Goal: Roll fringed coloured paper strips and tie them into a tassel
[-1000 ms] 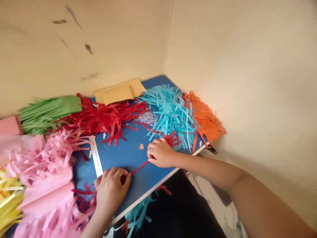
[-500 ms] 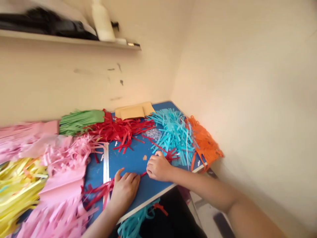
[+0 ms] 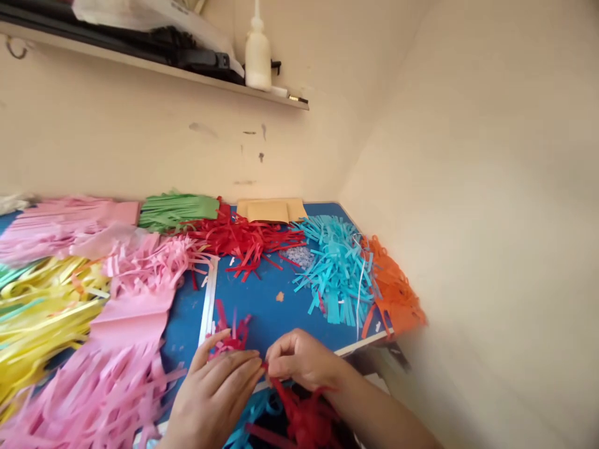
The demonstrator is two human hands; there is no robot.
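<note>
Fringes lie before us, left to right: one yellow heap (image 3: 56,312), two pink bundles (image 3: 131,318), one green stack (image 3: 180,210). Our left hand (image 3: 219,386) lays its fingers together, one lifted; whether it pinches we cannot tell. Behind sits one red heap (image 3: 246,240). Our right hand (image 3: 302,360) pinches the waist of one red fringe (image 3: 306,416) over the table (image 3: 253,293) edge. We seem to be twisting it; the next move calls for a snug hold. Rightward: one turquoise heap (image 3: 332,268), one orange heap (image 3: 397,293).
</note>
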